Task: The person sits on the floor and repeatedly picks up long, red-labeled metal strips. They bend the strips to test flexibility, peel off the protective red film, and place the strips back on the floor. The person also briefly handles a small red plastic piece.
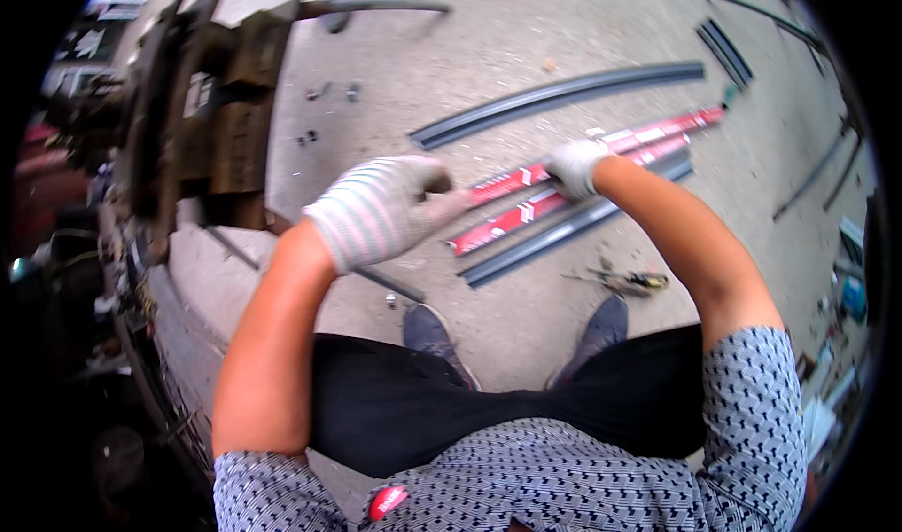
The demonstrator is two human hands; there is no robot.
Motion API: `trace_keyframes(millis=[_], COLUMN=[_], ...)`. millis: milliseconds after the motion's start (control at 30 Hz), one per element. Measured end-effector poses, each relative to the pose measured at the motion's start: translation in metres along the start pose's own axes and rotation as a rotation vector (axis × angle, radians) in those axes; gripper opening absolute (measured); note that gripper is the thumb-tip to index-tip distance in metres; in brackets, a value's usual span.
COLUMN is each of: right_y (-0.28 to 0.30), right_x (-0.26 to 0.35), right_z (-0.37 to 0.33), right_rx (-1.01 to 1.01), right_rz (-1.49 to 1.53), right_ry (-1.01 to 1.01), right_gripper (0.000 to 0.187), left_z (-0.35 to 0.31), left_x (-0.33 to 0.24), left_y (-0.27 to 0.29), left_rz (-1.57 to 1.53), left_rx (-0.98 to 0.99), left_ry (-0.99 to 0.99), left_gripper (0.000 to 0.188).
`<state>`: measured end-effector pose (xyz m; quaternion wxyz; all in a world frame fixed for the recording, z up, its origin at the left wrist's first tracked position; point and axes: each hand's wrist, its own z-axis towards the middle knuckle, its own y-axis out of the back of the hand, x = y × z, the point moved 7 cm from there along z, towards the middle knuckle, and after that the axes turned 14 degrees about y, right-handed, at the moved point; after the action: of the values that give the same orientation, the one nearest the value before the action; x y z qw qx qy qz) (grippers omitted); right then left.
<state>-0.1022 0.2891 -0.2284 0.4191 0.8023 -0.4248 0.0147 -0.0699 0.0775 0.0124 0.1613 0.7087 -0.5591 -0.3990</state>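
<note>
My left hand (387, 211), in a striped white knit glove, has its thumb and fingers closed at the near-left end of a long strip covered in red printed film (507, 184). Farther along that strip, my right hand (575, 168) in a pale glove is closed around it, its fingertips partly hidden. A second red-covered strip (493, 232) lies just below and alongside. Nearest my feet is a dark grey grooved profile strip (536, 242), roughly parallel to them. Beyond my hands a curved grey profile strip (564, 95) rests on the concrete floor.
A short grey profile piece (724, 53) lies at the far right. Pliers-like tools (634, 280) are on the floor by my right shoe (601, 330). Heavy rusty metal blocks (211, 109) stand at left, with small bolts (313, 137) beside them. Thin bars (817, 170) lie at right.
</note>
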Motion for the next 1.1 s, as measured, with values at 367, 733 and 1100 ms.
trace_keyframes(millis=[367,733,1100], right_y=[0.164,0.214,0.1], right_x=[0.215,0.299,0.274], right_z=[0.033,0.052,0.08], right_rx=[-0.84,-1.003,-0.542], right_rz=[0.671,0.761,0.524], right_ry=[0.819,0.581,0.415], right_gripper=[0.048,0.053,0.024], left_z=[-0.059,-0.076,-0.087], left_x=[-0.06,-0.048,-0.045], left_y=[0.032,0.008,-0.028], left_rz=[0.018,0.002,0.085], left_rx=[-0.422,-0.206,-0.241], left_ry=[-0.46,-0.507,-0.535], left_gripper=[0.033,0.036,0.033])
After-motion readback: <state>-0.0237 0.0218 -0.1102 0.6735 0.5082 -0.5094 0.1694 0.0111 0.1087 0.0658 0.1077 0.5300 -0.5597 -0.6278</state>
